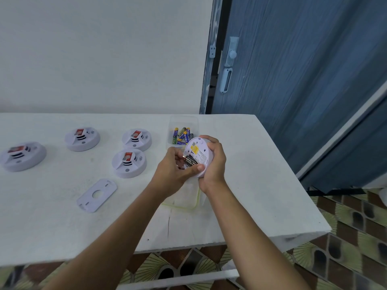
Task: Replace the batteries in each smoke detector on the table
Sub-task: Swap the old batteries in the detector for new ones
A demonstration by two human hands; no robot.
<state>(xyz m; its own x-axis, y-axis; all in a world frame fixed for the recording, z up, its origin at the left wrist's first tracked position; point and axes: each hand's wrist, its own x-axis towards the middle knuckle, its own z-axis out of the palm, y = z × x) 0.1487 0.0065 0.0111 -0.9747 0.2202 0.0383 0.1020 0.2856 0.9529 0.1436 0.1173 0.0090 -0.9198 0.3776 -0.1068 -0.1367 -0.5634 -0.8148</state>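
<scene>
I hold a white smoke detector (pixel 199 150) above the table with its back facing me. My right hand (pixel 212 162) grips its right rim. My left hand (pixel 174 169) pinches a black battery (pixel 190 161) sitting in the detector's open battery bay; a second battery shows under my fingers. Several other white smoke detectors lie face up on the table (pixel 62 216): one (pixel 23 155) far left, one (pixel 82 138) behind it, one (pixel 137 139) in the middle, and one (pixel 129 163) in front of that. A clear box (pixel 183 122) beyond my hands holds several blue and green batteries (pixel 181 136).
A white mounting plate (pixel 97 194) lies flat on the table near the front left. An empty clear tray (pixel 184 197) sits right under my hands. The table's right edge is close, with a blue door (pixel 293 80) beyond and patterned floor below.
</scene>
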